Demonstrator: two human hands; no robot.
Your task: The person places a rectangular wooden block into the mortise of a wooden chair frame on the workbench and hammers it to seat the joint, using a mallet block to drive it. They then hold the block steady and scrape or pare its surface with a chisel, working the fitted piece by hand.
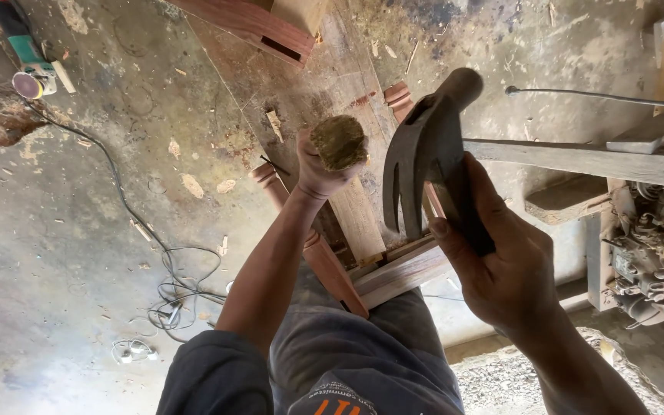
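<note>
My right hand [505, 265] grips a dark metal claw hammer [428, 150] just below its head, claws pointing down, raised over a reddish wooden frame [332, 269] with turned legs. My left hand [318, 170] holds the top of one upright piece, whose rough, dull yellowish end [340, 141] sticks out above my fist. A wide plank [324, 84] runs under the frame across the concrete floor. My knees in grey trousers [347, 353] sit beneath the frame.
A power sander [31, 73] lies at the top left, and a tangled dark cable [167, 292] trails over the dusty floor. A wooden bench [578, 161] with machine parts [647, 277] stands to the right. Another reddish wooden piece [259, 23] lies at the top.
</note>
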